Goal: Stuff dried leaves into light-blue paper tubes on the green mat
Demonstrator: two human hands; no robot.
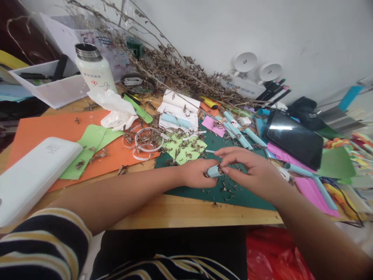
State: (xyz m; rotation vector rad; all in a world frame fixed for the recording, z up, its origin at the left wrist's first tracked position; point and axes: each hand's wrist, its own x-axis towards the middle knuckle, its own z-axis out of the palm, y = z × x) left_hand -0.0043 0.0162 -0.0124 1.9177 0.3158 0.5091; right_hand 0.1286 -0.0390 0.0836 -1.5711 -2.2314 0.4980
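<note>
Above the green mat (253, 194), the left hand (196, 173) has its fingers wrapped round a blue paper tube (213, 171); the right hand's (252, 167) bent fingers touch its end, whether gripping I can't tell.

your two hands (198, 173), one light-blue paper roll (214, 171) in your grip, one white bottle (94, 73), one white slab-shaped device (40, 171), one black-screened device (294, 138), two round white discs (245, 62), one green mat (253, 197)
</note>
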